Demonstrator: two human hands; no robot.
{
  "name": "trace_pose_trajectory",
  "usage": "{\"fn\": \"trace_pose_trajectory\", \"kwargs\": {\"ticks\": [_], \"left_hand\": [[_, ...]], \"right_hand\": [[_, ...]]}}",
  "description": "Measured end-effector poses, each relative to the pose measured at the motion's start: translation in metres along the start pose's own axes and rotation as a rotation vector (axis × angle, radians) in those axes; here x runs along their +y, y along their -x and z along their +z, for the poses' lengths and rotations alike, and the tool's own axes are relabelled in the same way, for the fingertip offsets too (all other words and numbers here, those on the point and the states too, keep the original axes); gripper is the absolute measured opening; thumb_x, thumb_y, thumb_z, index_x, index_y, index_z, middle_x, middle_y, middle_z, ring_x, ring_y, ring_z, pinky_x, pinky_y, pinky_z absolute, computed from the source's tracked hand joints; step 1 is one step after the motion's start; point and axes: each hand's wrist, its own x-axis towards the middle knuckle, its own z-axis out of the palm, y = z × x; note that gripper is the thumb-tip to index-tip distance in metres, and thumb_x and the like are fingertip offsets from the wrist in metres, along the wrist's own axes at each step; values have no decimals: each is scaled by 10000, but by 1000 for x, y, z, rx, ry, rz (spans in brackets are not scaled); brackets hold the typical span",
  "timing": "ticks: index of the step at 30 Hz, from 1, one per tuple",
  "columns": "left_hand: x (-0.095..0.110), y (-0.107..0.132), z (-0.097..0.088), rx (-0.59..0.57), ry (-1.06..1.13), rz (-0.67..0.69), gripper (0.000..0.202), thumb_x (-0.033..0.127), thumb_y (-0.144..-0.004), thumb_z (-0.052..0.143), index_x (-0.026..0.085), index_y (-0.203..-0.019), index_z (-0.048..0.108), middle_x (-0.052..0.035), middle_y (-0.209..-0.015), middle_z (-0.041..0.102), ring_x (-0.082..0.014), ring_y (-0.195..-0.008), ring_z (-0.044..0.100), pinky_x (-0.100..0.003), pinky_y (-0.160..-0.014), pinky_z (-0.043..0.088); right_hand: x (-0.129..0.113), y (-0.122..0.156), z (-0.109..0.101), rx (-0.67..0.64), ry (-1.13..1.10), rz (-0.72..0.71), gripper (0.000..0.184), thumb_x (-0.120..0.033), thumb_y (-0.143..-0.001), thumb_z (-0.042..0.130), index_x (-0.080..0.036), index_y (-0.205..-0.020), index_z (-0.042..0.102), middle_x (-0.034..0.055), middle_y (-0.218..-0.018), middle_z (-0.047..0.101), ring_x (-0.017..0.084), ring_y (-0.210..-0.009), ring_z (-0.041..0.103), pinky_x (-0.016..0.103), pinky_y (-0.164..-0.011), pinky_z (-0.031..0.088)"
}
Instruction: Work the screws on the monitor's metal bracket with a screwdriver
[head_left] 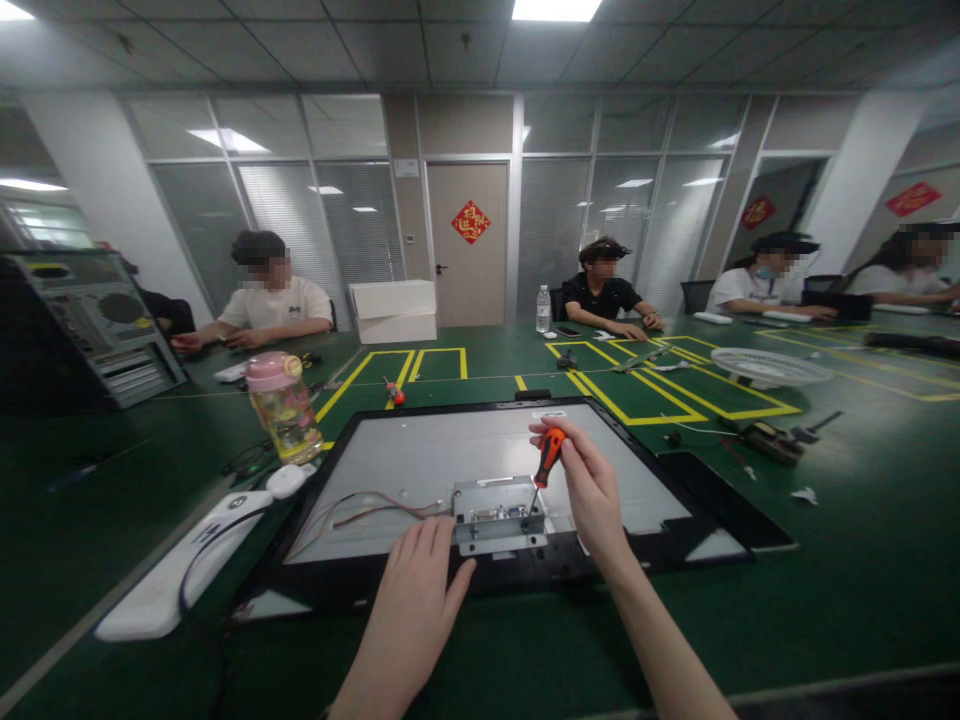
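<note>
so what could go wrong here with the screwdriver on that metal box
The screwdriver in the right hand stands steeply on the metal box; a slip could gouge the panel or jab the left hand beside it. The thin wires running into the box could get snagged.

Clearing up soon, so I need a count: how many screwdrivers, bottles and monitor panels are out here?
Screwdrivers: 2 (orange screwdriver, red screwdriver)
Bottles: 2 (pink-capped bottle, clear bottle)
Monitor panel: 1
Total: 5

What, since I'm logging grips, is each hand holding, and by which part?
The right hand grips the orange screwdriver by its handle, tip at the metal box. The left hand holds nothing, resting beside it.
</note>
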Motion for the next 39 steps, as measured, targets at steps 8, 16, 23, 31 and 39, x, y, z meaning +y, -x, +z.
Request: {"fn": "trace_pose_trajectory", "kwargs": {"ticks": [8, 16, 23, 31, 39], "left_hand": [[3, -1, -6, -39, 15, -35, 391, 335, -988, 476, 160, -1323, 576, -134, -1293, 628, -294, -1208, 582, -482, -1036, 459], [4, -1, -6, -66, 17, -44, 411, 338, -993, 480, 145, -1348, 559, -144, -1316, 613, -297, -1225, 567, -487, -1044, 450], [5, -1, -6, -64, -6, -35, 396, 316, -993, 487, 139, -1339, 560, -150, -1303, 614, -303, -1217, 567, -498, -1046, 444], [5, -2, -4, -53, -13, -27, 380, 300, -995, 489, 132, -1328, 560, -151, -1290, 615, -304, -1205, 569, -501, -1032, 454], [7, -2, -6, -48, -3, -17, 372, 291, -991, 495, 134, -1322, 565, -148, -1276, 622, -310, -1210, 565, -515, -1038, 447]], "right_hand": [[-2, 1, 2, 79, 195, -142, 138, -321, -855, 703, -252, -974, 720, 38, -937, 625, 191, -839, 612, 331, -753, 537], [1, 7, 3, -116, 394, -195, 353, -254, -1000, 403, -225, -1314, 562, 56, -939, 659, 167, -678, 594, 318, -652, 512], [4, 13, 3, 3, 573, -469, 385, -178, -971, 447, -223, -1344, 532, 68, -965, 651, 177, -725, 609, 324, -669, 524], [14, 13, 10, 47, 457, -327, 352, -249, -960, 549, -236, -1311, 540, 65, -1020, 651, 177, -815, 669, 323, -731, 571], [22, 20, 11, -108, 501, -257, 333, -265, -968, 541, -228, -1299, 528, 61, -999, 671, 174, -790, 675, 327, -746, 567]]}}
